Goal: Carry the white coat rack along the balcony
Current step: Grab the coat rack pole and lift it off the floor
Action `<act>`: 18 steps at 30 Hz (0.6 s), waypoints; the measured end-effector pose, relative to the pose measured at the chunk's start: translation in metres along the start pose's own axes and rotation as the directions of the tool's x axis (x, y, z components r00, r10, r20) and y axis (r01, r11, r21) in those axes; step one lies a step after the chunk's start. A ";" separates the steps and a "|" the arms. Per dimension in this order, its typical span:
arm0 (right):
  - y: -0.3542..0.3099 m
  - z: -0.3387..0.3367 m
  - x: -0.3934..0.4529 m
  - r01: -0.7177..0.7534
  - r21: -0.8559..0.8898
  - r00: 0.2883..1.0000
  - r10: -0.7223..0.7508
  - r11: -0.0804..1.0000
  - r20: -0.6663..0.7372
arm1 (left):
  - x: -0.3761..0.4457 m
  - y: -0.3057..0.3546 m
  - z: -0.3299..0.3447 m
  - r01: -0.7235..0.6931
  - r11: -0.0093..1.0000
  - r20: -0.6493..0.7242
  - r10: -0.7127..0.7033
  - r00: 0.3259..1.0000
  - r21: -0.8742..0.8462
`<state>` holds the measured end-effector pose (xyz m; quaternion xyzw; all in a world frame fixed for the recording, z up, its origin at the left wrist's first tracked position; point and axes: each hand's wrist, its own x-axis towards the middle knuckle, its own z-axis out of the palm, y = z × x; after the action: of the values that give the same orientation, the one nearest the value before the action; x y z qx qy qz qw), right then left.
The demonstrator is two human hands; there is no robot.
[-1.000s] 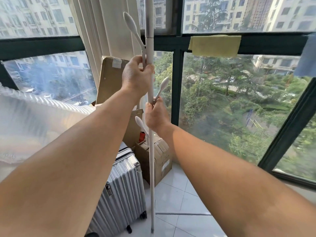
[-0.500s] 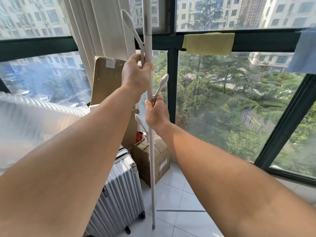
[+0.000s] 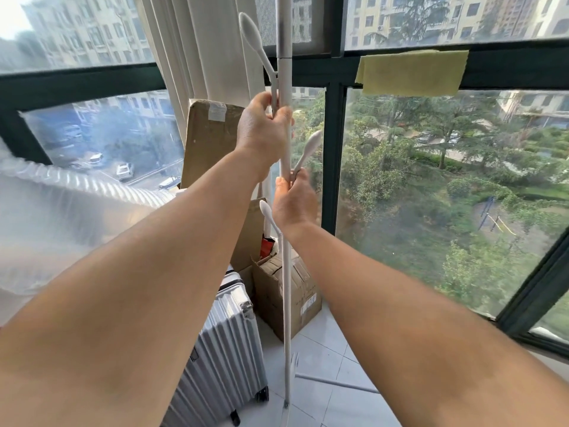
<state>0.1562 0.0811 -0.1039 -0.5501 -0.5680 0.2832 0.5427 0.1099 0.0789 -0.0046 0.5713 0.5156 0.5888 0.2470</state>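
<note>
The white coat rack [image 3: 286, 291] stands upright in the middle of the view, a thin pole with spoon-shaped hooks branching off it. My left hand [image 3: 263, 131] is wrapped around the pole high up, just below the top hook. My right hand [image 3: 294, 201] grips the pole lower down, at the root of a hook pointing right. The pole runs out of view at the top. A white base leg lies across the floor tiles at the bottom.
A silver ribbed suitcase [image 3: 228, 352] stands left of the pole, with cardboard boxes [image 3: 286, 291] behind it in the corner. Dark-framed windows [image 3: 332, 155] close off the far side, with a cream curtain [image 3: 209, 57] and a yellow cloth [image 3: 412, 72]. White floor tiles [image 3: 335, 362] lie below.
Both hands keep the same grip on the pole. The view has shifted a little, and the rack's base leg now sits slightly differently over the floor tiles.
</note>
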 end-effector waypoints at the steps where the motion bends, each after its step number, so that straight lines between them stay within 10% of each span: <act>1: 0.003 -0.001 0.005 0.001 0.004 1.000 -0.001 1.000 -0.004 | 0.003 -0.001 0.005 0.006 1.000 0.001 -0.006 1.000 -0.011; 18: 0.049 -0.057 0.093 -0.059 -0.007 0.998 0.059 0.998 -0.038 | 0.051 -0.009 0.112 0.053 0.994 0.098 -0.044 0.994 -0.091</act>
<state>0.2424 0.1639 -0.1065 -0.5741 -0.5421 0.2865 0.5426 0.1998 0.1633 -0.0117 0.5742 0.4886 0.5780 0.3122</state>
